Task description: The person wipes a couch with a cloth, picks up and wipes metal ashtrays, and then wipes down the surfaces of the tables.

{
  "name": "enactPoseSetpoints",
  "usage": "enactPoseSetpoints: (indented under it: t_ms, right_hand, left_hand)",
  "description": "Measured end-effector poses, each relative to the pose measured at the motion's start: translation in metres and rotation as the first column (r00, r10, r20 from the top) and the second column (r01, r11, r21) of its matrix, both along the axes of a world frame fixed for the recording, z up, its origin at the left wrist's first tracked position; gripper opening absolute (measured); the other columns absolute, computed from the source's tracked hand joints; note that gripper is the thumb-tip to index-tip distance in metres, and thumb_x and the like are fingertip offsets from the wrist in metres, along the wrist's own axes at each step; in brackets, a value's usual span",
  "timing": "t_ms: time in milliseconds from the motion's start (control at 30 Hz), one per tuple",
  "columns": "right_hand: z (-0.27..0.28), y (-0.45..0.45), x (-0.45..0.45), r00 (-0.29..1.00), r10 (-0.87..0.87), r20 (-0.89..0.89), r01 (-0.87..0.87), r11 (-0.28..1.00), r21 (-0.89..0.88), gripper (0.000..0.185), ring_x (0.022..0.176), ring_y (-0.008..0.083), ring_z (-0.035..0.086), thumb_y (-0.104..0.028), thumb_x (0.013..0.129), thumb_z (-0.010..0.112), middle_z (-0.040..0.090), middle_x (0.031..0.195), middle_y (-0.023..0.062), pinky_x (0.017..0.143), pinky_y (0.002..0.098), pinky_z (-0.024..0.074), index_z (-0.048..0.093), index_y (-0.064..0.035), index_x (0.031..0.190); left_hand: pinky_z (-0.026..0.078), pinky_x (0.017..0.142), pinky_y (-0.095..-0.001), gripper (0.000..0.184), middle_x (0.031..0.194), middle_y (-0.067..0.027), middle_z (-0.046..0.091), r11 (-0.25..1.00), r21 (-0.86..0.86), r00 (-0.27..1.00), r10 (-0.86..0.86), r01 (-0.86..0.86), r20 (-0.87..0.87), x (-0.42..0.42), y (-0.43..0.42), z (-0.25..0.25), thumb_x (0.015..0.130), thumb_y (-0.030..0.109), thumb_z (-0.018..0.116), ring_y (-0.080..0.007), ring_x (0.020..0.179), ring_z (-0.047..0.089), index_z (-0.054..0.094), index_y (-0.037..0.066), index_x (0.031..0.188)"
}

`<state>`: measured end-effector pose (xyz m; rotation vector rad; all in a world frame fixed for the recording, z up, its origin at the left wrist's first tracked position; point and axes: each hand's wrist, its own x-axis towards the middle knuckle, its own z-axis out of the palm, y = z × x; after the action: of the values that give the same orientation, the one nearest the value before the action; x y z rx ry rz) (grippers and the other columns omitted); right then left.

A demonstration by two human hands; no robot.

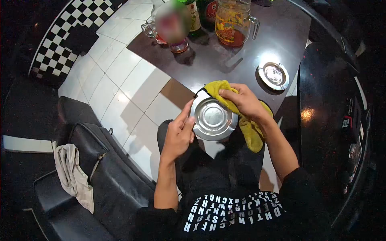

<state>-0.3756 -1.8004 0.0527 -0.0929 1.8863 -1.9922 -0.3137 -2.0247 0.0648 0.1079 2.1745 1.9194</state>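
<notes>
A round, shiny metal ashtray [213, 134] is held over my lap, its hollow facing up towards me. My left hand [179, 134] grips its left rim, with the thumb on top and the fingers running along the edge. In my right hand [245, 102] is a yellow cloth [253, 136], pressed against the ashtray's upper right rim. Part of the cloth hangs down beside the ashtray. The fingertips of the right hand are partly hidden by the cloth.
On the dark table [193, 66] stand a glass pitcher [232, 26] with some red drink, a green bottle [195, 18], a glass mug [149, 30] and a second metal ashtray [274, 75]. A pale cloth [72, 172] lies over the black sofa [116, 188] at left.
</notes>
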Motion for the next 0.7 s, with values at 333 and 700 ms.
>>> enactPoseSetpoints:
  t_ms: [333,700]
  right_hand:
    - [-0.021,-0.011,0.018,0.943,-0.310,-0.116,0.290,0.943,-0.163,0.029,0.082,0.0064,0.056,-0.022,0.093,0.057,0.065,0.094,0.0016,0.073,0.0227,0.0456,0.061,0.0017,0.109]
    - [-0.014,-0.003,0.009,0.992,-0.127,-0.018,0.122,0.979,-0.165,0.031,0.081,0.0074,0.058,-0.024,0.092,0.058,0.066,0.094,0.0027,0.073,0.0234,0.0475,0.062,0.0021,0.109]
  left_hand:
    - [0.037,0.048,-0.0189,0.043,0.071,0.0017,0.056,0.964,0.134,0.970,0.237,-0.228,-0.058,-0.010,0.019,-0.019,0.096,0.017,0.050,-0.0033,0.052,0.045,0.043,0.000,0.135]
    - [0.026,0.044,-0.0176,0.048,0.072,0.0065,0.052,0.994,0.021,0.994,-0.111,0.111,0.023,-0.036,-0.011,-0.014,0.094,0.019,0.055,-0.0002,0.051,0.036,0.043,0.003,0.137]
